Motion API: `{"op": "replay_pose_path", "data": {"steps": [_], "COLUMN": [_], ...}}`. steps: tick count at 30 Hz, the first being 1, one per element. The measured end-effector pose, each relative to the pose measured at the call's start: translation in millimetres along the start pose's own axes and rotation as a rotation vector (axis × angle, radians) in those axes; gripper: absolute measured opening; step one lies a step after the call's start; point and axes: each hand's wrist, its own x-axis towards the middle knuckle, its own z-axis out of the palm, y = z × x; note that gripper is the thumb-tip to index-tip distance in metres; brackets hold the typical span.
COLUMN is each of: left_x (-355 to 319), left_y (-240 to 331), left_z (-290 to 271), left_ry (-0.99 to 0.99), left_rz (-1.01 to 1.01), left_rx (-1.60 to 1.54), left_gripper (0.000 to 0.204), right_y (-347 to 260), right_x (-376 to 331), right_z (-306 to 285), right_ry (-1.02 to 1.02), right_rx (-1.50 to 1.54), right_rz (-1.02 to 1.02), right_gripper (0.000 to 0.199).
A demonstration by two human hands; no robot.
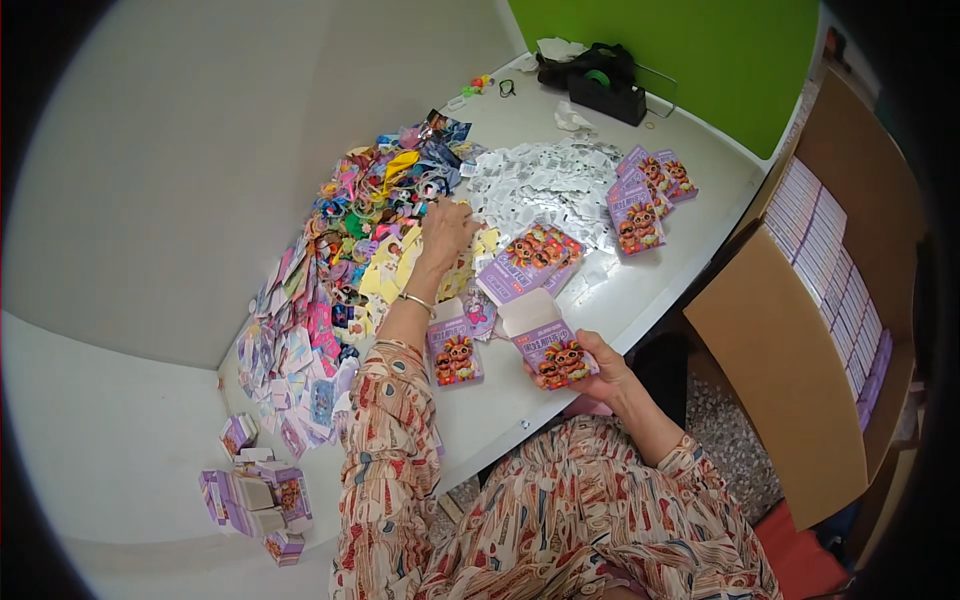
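Note:
My right hand (607, 372) grips a small purple carton (553, 355) printed with orange cartoon figures, and its white top flap stands up. My left hand (450, 237) reaches over the far side of the heap, fingers apart and bent down onto the small items; nothing shows in them. Under and beside it spreads a heap of colourful trinkets (365, 205), with yellow cards (385, 270) close to the wrist. White printed slips (545, 185) lie just right of that hand. Another purple carton (455, 358) with a raised flap rests on the table between my arms.
Purple cartons (530, 262) lie mid-table, with more (640, 215) at right. Pastel cards (300, 360) cover the left side; folded cartons (260, 495) sit at lower left. A black tape dispenser (608, 98) stands at the back. A cardboard box (780, 350) of packed cartons is at right.

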Motion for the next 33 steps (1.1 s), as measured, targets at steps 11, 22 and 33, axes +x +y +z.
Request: {"op": "replay_pose_path", "data": {"steps": [11,22,33], "left_x": [-8,-114,-123], "left_y": [29,123,123], "left_z": [-63,-109,-131], "left_ry": [0.054,0.007,-0.533], "left_rz": [-0.416,0.232,-0.053], "left_rx": [-0.728,-0.185,-0.614], "left_gripper": [0.017,0.012,0.019], "right_y": [0,2,6], "right_x": [2,5,6], "right_z": [1,11,10], "right_ry": [-0.049,-0.001,0.002], "right_rx": [0.032,-0.120,-0.119], "right_rz": [-0.001,0.073,0.141], "right_gripper": [0.072,0.065,0.074]}}
